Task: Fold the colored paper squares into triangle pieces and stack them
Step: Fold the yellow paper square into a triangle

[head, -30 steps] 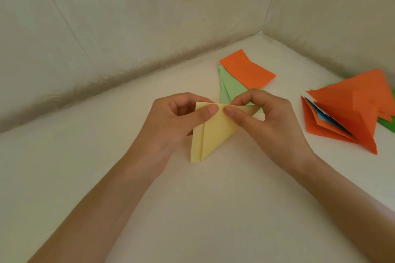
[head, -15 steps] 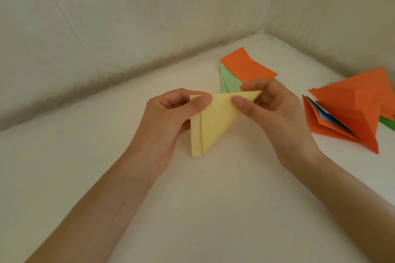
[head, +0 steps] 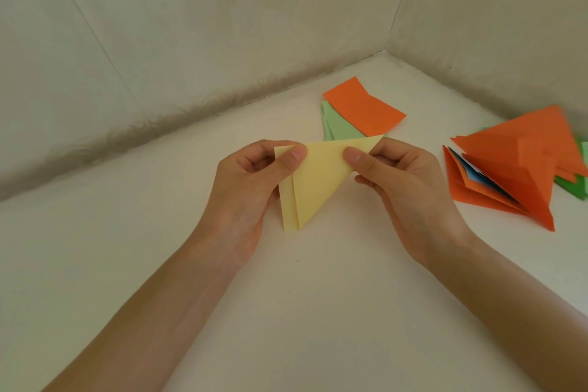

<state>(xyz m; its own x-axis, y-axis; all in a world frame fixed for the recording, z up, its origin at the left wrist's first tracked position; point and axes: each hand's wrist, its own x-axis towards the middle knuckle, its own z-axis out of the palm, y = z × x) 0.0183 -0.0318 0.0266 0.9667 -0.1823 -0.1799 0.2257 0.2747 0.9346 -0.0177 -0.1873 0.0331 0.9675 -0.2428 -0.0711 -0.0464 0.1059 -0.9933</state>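
Note:
A pale yellow folded paper piece [head: 313, 181] hangs point-down in the middle, lifted a little above the white table. My left hand [head: 254, 191] pinches its upper left corner with thumb on top. My right hand [head: 404, 188] pinches its upper right corner between thumb and curled fingers. A narrow folded flap runs down the piece's left side. At the right lies a stack of folded triangle pieces [head: 521, 169], mostly orange with blue and green edges showing.
An orange paper sheet [head: 364, 106] lies over light green paper [head: 337, 127] just behind my hands. The white table [head: 302, 312] ends in a corner of beige walls [head: 191, 25] at the back and right.
Both hands have lifted the yellow piece slightly and moved apart along its top edge. The right corner now sticks out past my right thumb.

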